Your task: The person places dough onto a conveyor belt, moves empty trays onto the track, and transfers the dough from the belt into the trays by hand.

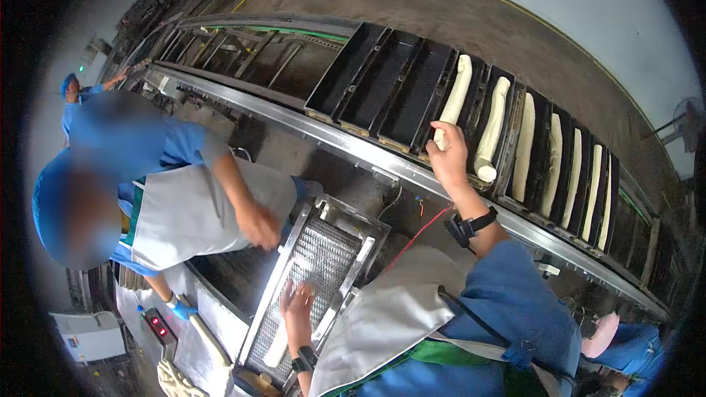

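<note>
My right hand (450, 154) is closed around the near end of a long pale dough roll (457, 92), which lies lengthwise over a black baking tin. Beside it, another dough roll (494, 125) rests in the neighbouring tin. My left hand (298, 305) is held over a shiny mesh conveyor (323, 254), fingers extended and apart. Just below that hand, a short white dough piece (276, 349) lies on the mesh, partly hidden by my wrist. Black tins (390, 81) to the left of the held roll contain no dough.
More filled tins (562, 169) line the metal rail (353, 143) to the right. A co-worker (198, 206) stands at left, a gloved hand on a dough strip (211, 340) on the steel table (228, 312). A red-lit display box (158, 327) stands there. Another person (625, 345) is at lower right.
</note>
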`<state>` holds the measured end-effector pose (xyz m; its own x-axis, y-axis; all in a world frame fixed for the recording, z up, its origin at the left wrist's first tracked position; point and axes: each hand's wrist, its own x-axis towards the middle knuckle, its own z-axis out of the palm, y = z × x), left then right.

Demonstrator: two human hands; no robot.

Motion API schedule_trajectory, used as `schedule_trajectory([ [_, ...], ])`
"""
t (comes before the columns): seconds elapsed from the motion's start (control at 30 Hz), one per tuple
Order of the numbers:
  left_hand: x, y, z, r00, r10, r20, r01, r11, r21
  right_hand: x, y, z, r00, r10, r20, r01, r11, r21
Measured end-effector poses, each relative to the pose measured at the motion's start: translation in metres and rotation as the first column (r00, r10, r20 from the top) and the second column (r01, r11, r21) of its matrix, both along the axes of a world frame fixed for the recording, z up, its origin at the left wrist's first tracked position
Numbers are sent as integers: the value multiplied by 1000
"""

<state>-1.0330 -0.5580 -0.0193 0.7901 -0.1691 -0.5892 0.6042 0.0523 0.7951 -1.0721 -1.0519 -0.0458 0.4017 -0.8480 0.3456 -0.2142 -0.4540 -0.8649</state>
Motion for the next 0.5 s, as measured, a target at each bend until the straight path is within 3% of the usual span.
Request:
schedule_trajectory([
  [0.03, -9, 2, 2, 999, 44, 3, -44, 999, 11, -4, -2, -6, 997, -15, -78, 19, 998, 54],
  [0.1, -19, 7, 1, 994, 101, -39, -99, 994, 53, -15, -6, -9, 918, 161, -363, -90, 975, 204],
  [0.17, -26, 17, -8, 991, 109, -73, -104, 993, 61, -13, -6, -6, 872, 252, -420, -143, 951, 273],
  [0.2, -32, 9, 6, 994, 94, -64, -90, 994, 57, -11, -5, -3, 844, 300, -445, -171, 936, 307],
  [0.33, -58, 12, 11, 999, 43, -30, -43, 999, 2, -2, -17, 3, 885, 378, -271, -290, 904, 313],
  [0.37, -64, 13, 11, 997, 71, -29, -70, 997, 19, -5, -19, 15, 908, 292, -299, -206, 935, 287],
  [0.43, -83, 18, 9, 989, 146, -24, -144, 988, 48, -20, -35, 6, 873, -15, -487, -41, 994, -105],
  [0.5, -101, 23, 7, 975, 222, -30, -220, 974, 63, -30, -60, -21, 897, 17, -441, 97, 967, 234],
])
